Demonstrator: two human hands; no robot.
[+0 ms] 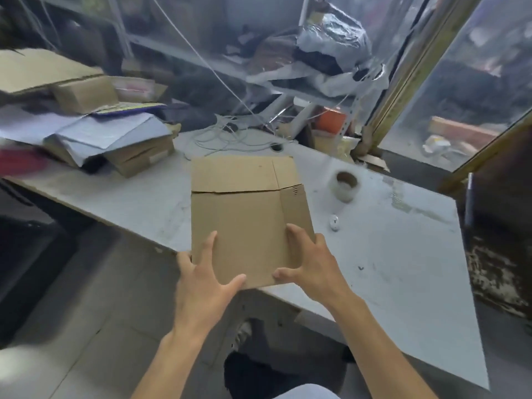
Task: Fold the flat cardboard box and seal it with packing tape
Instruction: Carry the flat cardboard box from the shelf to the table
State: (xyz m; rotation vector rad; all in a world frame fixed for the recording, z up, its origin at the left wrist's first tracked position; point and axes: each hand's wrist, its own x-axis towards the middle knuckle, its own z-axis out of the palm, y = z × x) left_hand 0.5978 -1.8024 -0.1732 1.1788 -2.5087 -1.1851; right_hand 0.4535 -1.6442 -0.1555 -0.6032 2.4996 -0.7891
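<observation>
A flat brown cardboard box (244, 214) lies on the grey table (388, 254), its near end reaching over the table's front edge. My left hand (205, 286) holds the box's near left corner, thumb and forefinger spread on its top face. At the near right corner, my right hand (309, 260) rests its fingers and thumb on top of the box. A roll of clear packing tape (345, 185) stands on the table to the right of the box, apart from both hands.
Stacked cardboard boxes (138, 156), flat cardboard and grey paper sheets (95, 131) crowd the table's left end. A tangle of white cable (227, 136) lies behind the box. A small white object (334, 221) sits near the tape. Plastic sheeting and shelves stand behind.
</observation>
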